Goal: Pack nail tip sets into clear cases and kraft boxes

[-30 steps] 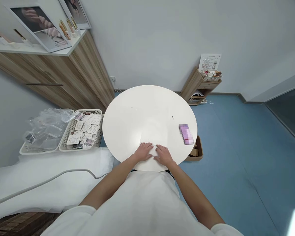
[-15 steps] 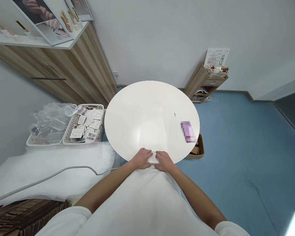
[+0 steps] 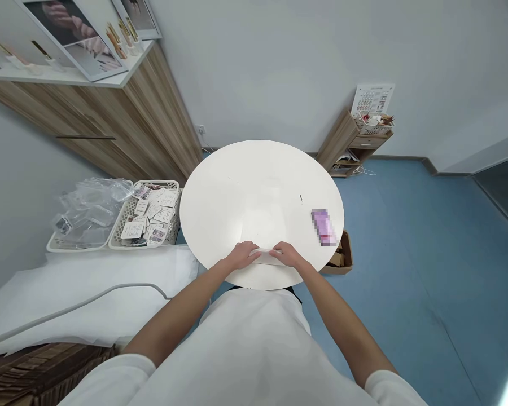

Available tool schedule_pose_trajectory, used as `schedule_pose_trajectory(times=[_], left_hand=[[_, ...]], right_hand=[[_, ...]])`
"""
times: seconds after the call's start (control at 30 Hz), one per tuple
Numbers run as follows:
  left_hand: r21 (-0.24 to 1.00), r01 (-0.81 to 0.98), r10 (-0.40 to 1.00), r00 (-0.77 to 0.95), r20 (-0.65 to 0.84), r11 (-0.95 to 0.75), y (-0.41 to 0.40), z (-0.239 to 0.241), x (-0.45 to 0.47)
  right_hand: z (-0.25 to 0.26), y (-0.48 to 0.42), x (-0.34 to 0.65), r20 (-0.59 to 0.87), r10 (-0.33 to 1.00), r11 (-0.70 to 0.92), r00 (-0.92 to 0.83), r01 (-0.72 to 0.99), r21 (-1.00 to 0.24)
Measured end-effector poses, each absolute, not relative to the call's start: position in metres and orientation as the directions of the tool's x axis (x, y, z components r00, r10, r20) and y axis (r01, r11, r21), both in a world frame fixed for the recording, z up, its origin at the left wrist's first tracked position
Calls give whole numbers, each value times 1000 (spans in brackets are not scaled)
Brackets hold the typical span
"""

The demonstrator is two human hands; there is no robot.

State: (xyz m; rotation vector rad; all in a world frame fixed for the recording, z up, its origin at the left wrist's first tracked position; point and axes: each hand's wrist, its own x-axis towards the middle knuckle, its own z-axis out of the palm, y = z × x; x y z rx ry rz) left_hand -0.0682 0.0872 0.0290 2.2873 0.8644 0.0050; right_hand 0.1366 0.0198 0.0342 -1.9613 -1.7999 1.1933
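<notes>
In the head view, both hands are over the near part of a round white table (image 3: pixel 220 197). Between them lies a flat white folded piece (image 3: pixel 266 257), thin like paper or cloth; which one I cannot tell. My left hand (image 3: pixel 242 255) is closed on its left end, thumb on the near side. The right end is pinched by my right hand (image 3: pixel 287 255), fingers bent over the far edge. White on white hides the piece's full outline. A blurred purple object (image 3: pixel 323 227) lies on the table's right side.
Left of the table stand a white basket (image 3: pixel 171 211) of printed cards and another basket (image 3: pixel 80 248) of clear plastic packs. A wooden cabinet (image 3: pixel 161 113) is behind them. A cardboard box (image 3: pixel 347 265) sits below the table's right edge, a small shelf (image 3: pixel 336 135) farther back.
Both hands have moved away from my body, from the table's near edge further onto it, with the white piece between them. The near table edge now shows.
</notes>
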Motion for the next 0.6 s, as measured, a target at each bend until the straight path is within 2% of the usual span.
schedule_pose_trajectory(times=[0.2, 0.43, 0.5, 0.6], left_hand=[[609, 717, 728, 610, -312, -340, 100, 16, -75], [524, 832, 821, 423, -383, -183, 100, 3, -87], [500, 847, 869, 376, -322, -182, 99, 4, -91], [467, 837, 919, 378, -115, -286, 95, 10, -90]], right_hand=[[22, 28, 138, -414, 902, -363, 120, 729, -580], [0, 6, 147, -285, 883, -469, 373, 698, -542], [-4, -4, 149, -216, 879, -473, 424, 728, -495], [-3, -13, 147, -85, 897, -426, 434, 797, -428]])
